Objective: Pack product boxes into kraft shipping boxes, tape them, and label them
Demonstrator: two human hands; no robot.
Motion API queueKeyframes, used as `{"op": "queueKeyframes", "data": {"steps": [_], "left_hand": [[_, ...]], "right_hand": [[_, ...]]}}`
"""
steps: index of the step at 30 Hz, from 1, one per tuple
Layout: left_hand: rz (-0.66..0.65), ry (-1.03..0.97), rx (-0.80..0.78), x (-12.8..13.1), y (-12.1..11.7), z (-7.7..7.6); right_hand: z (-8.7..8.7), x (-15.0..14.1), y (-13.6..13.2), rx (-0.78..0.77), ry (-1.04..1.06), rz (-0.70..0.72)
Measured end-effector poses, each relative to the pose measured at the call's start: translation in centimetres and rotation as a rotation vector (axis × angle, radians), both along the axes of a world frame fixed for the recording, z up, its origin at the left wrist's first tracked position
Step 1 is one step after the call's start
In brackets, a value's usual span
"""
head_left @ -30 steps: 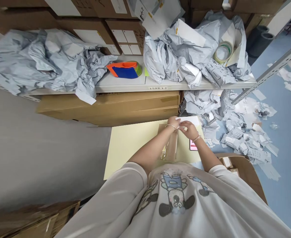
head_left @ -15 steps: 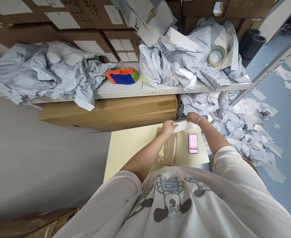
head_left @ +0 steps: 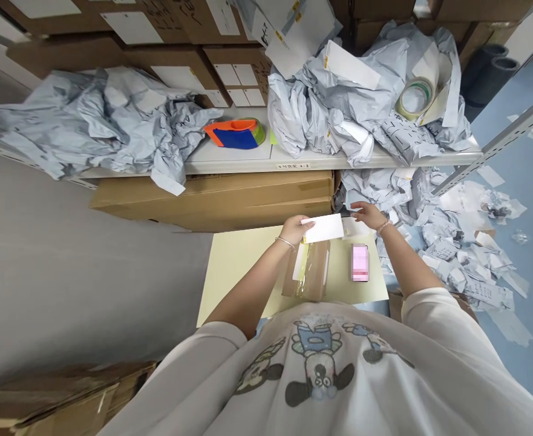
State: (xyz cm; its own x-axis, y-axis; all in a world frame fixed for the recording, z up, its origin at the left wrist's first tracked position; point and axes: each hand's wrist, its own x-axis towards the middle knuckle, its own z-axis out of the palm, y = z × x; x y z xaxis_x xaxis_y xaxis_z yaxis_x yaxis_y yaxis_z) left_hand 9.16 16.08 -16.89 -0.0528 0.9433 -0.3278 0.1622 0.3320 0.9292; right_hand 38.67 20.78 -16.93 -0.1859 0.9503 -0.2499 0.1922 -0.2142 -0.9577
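Observation:
My left hand [head_left: 294,230] pinches a blank white paper slip [head_left: 324,229] by its left end, thumb on top. The slip hovers over the far end of a small cardboard box [head_left: 316,266], which has clear tape and a pale label on it. To the right, my right hand [head_left: 369,215] has its fingertips at a small dark object [head_left: 344,212]; its kind I cannot make out. Another white slip [head_left: 355,227] lies just below that hand. A phone with a pink screen [head_left: 359,263] rests on the pale yellow board [head_left: 243,260], right of the box.
A long carton [head_left: 221,200] lies beyond the board, under a metal shelf [head_left: 230,165]. That shelf bears crumpled grey mailing bags [head_left: 107,121], an orange-and-blue object [head_left: 236,134] and a tape roll [head_left: 414,99]. Torn bags and papers [head_left: 457,242] litter the blue floor at right.
My left hand has moved slightly left with the slip, now turned to show its white face. My right hand has come off that slip and moved right. The view has shifted slightly.

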Motion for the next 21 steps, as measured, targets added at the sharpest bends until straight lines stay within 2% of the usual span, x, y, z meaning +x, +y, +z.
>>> {"op": "queueKeyframes", "data": {"steps": [3,6,11,13,15,18,19,21], "left_hand": [[-0.032,-0.09,-0.001,-1.2,-1.1,1.7],[-0.053,-0.113,0.0,-2.5,-2.5,3.5],[-0.142,-0.082,0.032,-3.9,-4.7,5.8],[-0.149,0.003,0.07,-3.9,-5.7,6.5],[-0.075,0.183,0.184,-3.6,-7.1,7.4],[0.007,0.458,0.468,-2.4,-10.2,9.7],[-0.021,0.498,0.541,-2.0,-11.4,10.6],[-0.114,0.489,0.592,-1.2,-13.8,12.5]], "right_hand": [[2.4,-3.0,-3.7,-0.054,0.218,0.105],[4.8,-5.2,-7.7,-0.065,0.344,0.161],[7.4,-7.1,-11.8,-0.114,0.37,0.145],[8.1,-7.9,-12.9,-0.137,0.39,0.128],[8.6,-8.9,-14.1,-0.149,0.434,0.078],[9.2,-10.6,-16.1,-0.138,0.48,-0.015],[9.4,-11.1,-16.7,-0.127,0.489,-0.04],[9.9,-12.2,-17.9,-0.098,0.5,-0.074]]}}
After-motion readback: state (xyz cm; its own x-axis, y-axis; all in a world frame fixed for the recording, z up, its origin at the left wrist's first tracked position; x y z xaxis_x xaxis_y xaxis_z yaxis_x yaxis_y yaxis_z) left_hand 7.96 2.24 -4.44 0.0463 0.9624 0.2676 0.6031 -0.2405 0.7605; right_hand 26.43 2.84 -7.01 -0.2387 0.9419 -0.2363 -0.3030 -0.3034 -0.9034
